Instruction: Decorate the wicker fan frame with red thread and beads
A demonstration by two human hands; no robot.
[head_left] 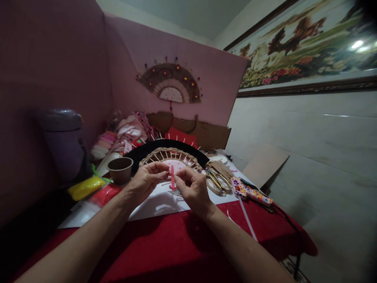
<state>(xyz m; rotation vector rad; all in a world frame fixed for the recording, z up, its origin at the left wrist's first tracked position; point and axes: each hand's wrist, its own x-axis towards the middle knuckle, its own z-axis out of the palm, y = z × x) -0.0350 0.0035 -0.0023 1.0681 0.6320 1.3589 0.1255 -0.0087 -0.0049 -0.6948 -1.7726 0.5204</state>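
A narrow red strip (172,181) stands upright between my fingertips, in front of a half-round fan. My left hand (149,179) is closed in a pinch at its left side, with a bit of red at the fingertips. From the right, my right hand (193,186) pinches the strip between thumb and forefinger. The fan behind has a woven rope band (169,152), thin pale sticks, a dotted pink centre (176,164) and a black outer arc (153,146). Its lower part is hidden by my hands. White paper (147,212) lies underneath.
Gold-handled scissors (218,182) and a flower-patterned glue gun (251,193) lie to the right. At left stand a brown cup (120,169), a yellow packet (86,188), a red packet (106,194) and a lidded purple container (63,145). A finished-looking fan (173,80) hangs on the pink board.
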